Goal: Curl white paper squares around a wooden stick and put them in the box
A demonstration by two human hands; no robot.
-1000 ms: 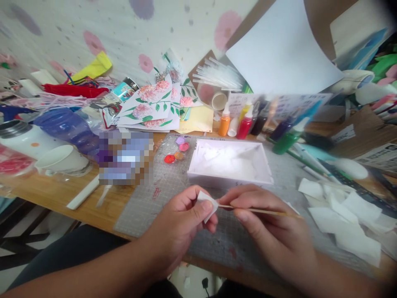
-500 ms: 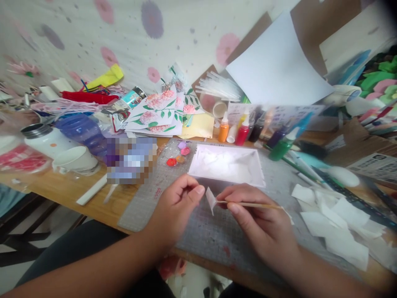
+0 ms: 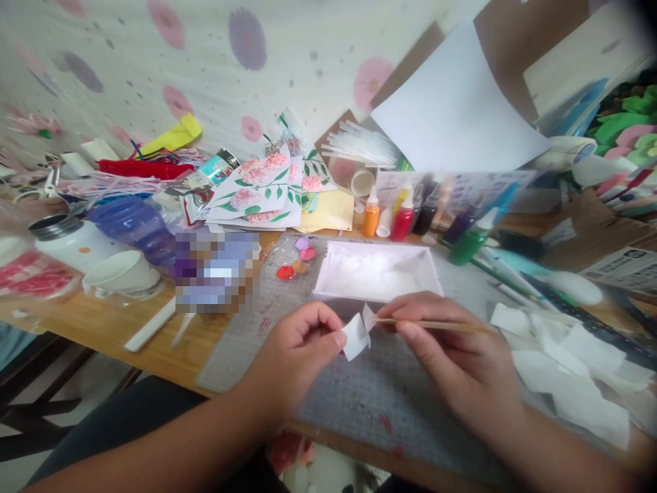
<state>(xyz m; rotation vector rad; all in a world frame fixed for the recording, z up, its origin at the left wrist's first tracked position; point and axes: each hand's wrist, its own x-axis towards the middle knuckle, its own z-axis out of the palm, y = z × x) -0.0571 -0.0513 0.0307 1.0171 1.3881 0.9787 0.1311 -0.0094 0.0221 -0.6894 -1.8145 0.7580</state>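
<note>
My left hand [image 3: 311, 339] pinches a small white paper piece [image 3: 355, 337] between thumb and fingertips. Opposite it, my right hand [image 3: 452, 342] is closed around a thin wooden stick [image 3: 436, 325], held nearly level. A second pale scrap [image 3: 368, 317] sits by the stick's left tip, close to or touching the left hand's paper; whether the two are one folded piece I cannot tell. Just beyond the hands stands a white box [image 3: 380, 270] with white fluffy or powdery stuff inside. Both hands are above a grey cutting mat [image 3: 246, 349].
Loose white paper squares [image 3: 590, 404] lie right of my right hand. Paint bottles, among them a green one [image 3: 469, 243] and a red one [image 3: 403, 220], stand behind the box. Small paint blobs [image 3: 286, 272] are at its left. A white cup [image 3: 122, 274] stands further left.
A white paper piece now shows in my left fingertips, where none was plain before. My right hand and the stick have shifted slightly right and up, the stick now more level.
</note>
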